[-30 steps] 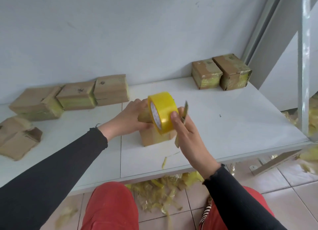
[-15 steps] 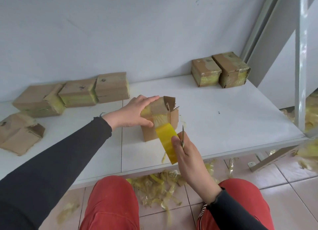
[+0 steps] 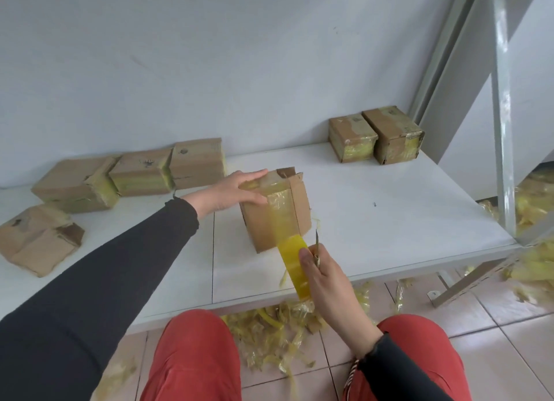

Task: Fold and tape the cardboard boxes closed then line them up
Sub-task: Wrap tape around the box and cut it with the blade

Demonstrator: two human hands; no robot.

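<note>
- White table carries 3 taped boxes in a row at back left, 2 taped boxes at back right, and crumpled cardboard at far left.
- Cardboard box stands near the front edge, tape running down its near face.
- Left hand presses flat on the box top.
- Right hand grips the yellow tape roll and a small blade.

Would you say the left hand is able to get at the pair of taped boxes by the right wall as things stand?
Probably not without letting go: the left hand presses on the box being taped, and the pair of taped boxes sits farther back and right. The table between looks bare, so nothing blocks the way.
</note>
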